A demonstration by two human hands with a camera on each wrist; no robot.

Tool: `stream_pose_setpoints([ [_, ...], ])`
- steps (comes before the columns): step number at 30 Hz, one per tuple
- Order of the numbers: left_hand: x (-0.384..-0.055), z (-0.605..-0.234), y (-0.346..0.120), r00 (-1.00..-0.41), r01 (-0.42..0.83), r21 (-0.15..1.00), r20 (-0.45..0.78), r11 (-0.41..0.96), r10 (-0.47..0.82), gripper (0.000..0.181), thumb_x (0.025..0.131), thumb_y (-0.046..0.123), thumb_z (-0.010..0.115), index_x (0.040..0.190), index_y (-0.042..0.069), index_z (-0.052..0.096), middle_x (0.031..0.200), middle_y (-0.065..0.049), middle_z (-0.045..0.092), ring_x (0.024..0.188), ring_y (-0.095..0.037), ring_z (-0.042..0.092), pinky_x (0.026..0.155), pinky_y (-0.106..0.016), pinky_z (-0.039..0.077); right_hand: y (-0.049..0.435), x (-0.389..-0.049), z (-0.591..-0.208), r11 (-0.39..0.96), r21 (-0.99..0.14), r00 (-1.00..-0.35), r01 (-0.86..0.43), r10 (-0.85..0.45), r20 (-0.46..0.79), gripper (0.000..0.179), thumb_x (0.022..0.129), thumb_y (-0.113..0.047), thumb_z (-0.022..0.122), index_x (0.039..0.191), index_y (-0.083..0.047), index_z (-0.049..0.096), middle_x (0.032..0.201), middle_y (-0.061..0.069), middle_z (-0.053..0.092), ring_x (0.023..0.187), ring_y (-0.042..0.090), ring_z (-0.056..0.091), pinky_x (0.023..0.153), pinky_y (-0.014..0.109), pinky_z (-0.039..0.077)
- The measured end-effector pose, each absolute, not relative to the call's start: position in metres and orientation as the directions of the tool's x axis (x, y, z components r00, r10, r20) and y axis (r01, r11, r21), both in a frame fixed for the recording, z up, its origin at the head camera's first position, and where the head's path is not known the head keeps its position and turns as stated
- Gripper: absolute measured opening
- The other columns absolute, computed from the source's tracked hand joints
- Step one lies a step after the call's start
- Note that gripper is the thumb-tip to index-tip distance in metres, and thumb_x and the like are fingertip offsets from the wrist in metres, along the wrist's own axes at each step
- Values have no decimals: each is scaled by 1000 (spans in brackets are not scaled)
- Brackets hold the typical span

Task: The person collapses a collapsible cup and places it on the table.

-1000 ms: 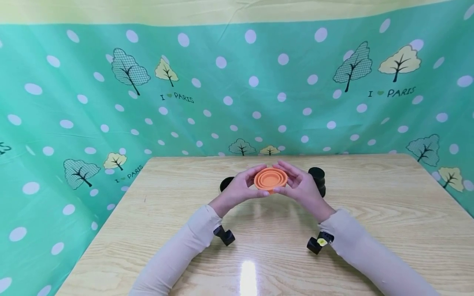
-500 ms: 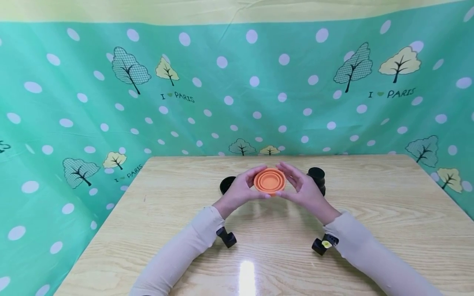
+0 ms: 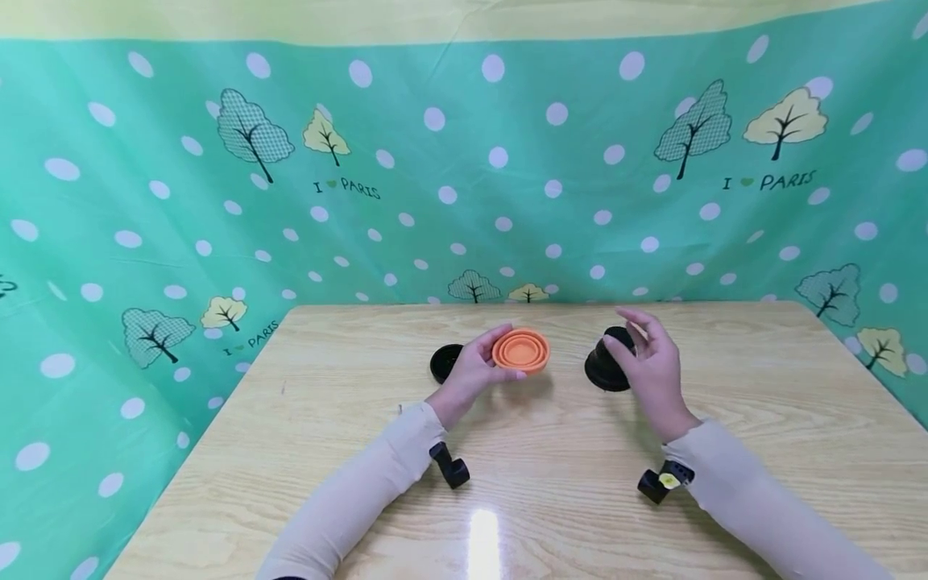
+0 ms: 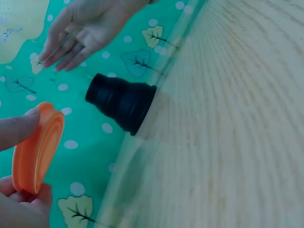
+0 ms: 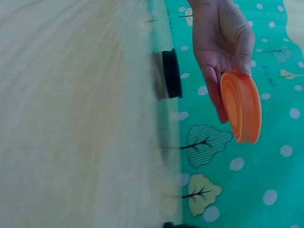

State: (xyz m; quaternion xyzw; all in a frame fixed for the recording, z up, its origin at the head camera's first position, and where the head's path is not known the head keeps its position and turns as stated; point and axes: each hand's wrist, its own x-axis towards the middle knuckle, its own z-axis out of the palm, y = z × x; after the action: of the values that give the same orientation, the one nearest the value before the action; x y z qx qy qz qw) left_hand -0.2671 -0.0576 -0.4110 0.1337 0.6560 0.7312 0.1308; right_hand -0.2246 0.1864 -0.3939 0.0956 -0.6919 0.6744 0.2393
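My left hand (image 3: 471,372) holds an orange collapsible cup (image 3: 521,351), folded flat with its rings showing, above the table. In the left wrist view, the thumb (image 4: 21,129) and fingers grip opposite edges of the orange cup (image 4: 39,147). A black collapsible cup (image 3: 607,364), extended, stands with its wide end down on the table. Beside it is my right hand (image 3: 655,366), its thumb and fingers loosely curved. The left wrist view shows this right hand (image 4: 92,28) apart from the black cup (image 4: 121,102), holding nothing.
A shallow round black piece (image 3: 444,362) lies on the wooden table (image 3: 348,451), partly behind my left hand. Behind the table's far edge hangs a green dotted cloth (image 3: 406,161). Each wrist carries a small black camera.
My right hand has let go of the orange cup and moved right to beside the black cup. The left hand keeps the orange cup, shifted slightly left.
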Motion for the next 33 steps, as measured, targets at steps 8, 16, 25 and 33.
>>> stream_pose_setpoints([
  [8,-274,-425,-51,-946,-73,996,-55,-45,319,83,69,-12,74,142,3,39,136,-8,52,125,-21,48,105,-32,37,206,-233,-407,26,-982,-952,-188,242,189,60,87,-2,64,139,-4,34,140,4,34,133,22,26,115,36,18],
  [16,-280,-432,-47,-952,-117,992,-98,-50,289,81,69,-18,70,141,6,42,137,-8,50,127,-22,45,106,-33,36,216,-239,-420,27,-999,-993,23,116,-19,81,82,0,67,146,1,18,136,8,32,133,30,24,112,34,25],
  [25,-283,-440,-42,-952,-128,991,-114,-33,283,82,67,-22,65,141,5,42,139,-8,49,128,-23,44,106,-33,36,222,-240,-430,113,-991,-996,76,54,-70,83,82,-7,69,145,5,18,146,22,26,133,33,27,113,41,23],
  [33,-287,-444,-40,-942,-151,988,-140,-14,305,78,66,-22,65,137,5,47,133,-9,53,123,-22,48,102,-32,41,225,-239,-433,152,-983,-995,98,37,-94,77,84,1,63,146,6,17,144,22,28,129,29,31,103,24,32],
])
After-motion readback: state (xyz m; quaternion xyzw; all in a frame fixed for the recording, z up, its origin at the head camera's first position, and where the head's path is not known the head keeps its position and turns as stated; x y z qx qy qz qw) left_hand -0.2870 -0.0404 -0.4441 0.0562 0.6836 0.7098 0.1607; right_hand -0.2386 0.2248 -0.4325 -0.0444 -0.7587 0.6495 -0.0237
